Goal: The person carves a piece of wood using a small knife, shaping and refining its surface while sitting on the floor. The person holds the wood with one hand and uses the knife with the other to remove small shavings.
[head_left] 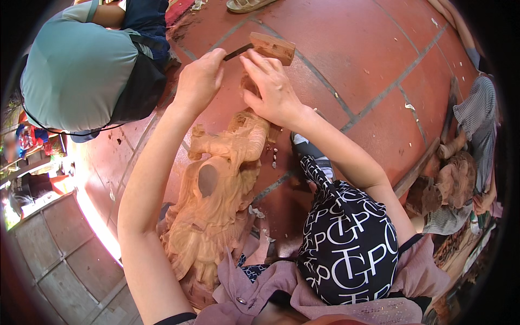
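A pale brown wood carving (214,179) with draped folds lies lengthwise in front of me, a smooth oval patch near its middle. My left hand (201,78) is closed on a thin dark tool (238,52), its kind unclear. The tool points right, toward the fingers of my right hand (273,89). That hand wraps over the far end of the carving, with wood showing between thumb and fingers. Just beyond it is a flat wooden block (275,49); whether it joins the carving is hidden.
A person in a pale green shirt (76,70) crouches at the far left. Patterned black cloth (349,244) covers my knee. Wood pieces (455,179) and a grey checked cloth (479,124) lie at the right. Wood chips dot the red tiled floor (368,49). A sandal (246,5) shows at the top.
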{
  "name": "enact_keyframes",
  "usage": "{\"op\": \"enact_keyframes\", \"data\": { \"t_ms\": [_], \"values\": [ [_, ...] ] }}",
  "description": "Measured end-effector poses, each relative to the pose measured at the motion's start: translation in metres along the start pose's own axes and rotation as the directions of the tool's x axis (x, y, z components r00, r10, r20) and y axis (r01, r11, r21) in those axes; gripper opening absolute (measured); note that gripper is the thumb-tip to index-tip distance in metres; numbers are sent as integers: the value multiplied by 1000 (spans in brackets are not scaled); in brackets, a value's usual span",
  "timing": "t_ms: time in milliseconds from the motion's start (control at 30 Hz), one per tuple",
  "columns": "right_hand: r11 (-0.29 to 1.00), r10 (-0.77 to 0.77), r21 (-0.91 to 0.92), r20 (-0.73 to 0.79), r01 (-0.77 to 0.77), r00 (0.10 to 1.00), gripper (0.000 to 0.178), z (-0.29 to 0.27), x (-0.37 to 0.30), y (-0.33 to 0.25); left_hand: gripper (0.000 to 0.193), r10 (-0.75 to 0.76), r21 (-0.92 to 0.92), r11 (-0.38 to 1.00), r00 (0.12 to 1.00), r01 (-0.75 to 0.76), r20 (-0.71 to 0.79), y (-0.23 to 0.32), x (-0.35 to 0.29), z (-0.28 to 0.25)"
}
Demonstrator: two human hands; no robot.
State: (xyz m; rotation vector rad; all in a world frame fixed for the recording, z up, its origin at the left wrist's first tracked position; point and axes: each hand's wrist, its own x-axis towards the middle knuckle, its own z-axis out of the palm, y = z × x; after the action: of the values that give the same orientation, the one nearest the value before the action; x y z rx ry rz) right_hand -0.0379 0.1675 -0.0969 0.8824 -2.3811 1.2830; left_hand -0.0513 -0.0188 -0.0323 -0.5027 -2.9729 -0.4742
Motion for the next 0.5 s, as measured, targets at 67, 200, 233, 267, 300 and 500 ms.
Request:
{"op": "enact_keyframes", "data": {
  "t_ms": [67,200,233,267,300,500],
  "values": [
    [1000,29,0,-29,-30,999,61,0,-1,-3,15,80,-25,996,997,-81,-18,-1,7,4],
    [998,54,-9,-69,-54,996,61,1,-2,-2,18,127,-43,991,992,-127,-9,2,19,9],
    [998,55,-15,-75,-56,996,60,2,-1,-2,19,116,-20,993,993,-116,3,1,22,12],
    [998,56,-21,-80,-58,995,60,3,0,-3,20,105,5,994,994,-105,14,0,23,14],
    [998,60,-27,-87,-62,994,59,4,1,-4,21,97,8,995,995,-97,5,0,22,15],
    [996,5,-86,87,3,996,58,9,20,1,24,-45,80,996,999,43,24,-13,6,17]
  ]
}}
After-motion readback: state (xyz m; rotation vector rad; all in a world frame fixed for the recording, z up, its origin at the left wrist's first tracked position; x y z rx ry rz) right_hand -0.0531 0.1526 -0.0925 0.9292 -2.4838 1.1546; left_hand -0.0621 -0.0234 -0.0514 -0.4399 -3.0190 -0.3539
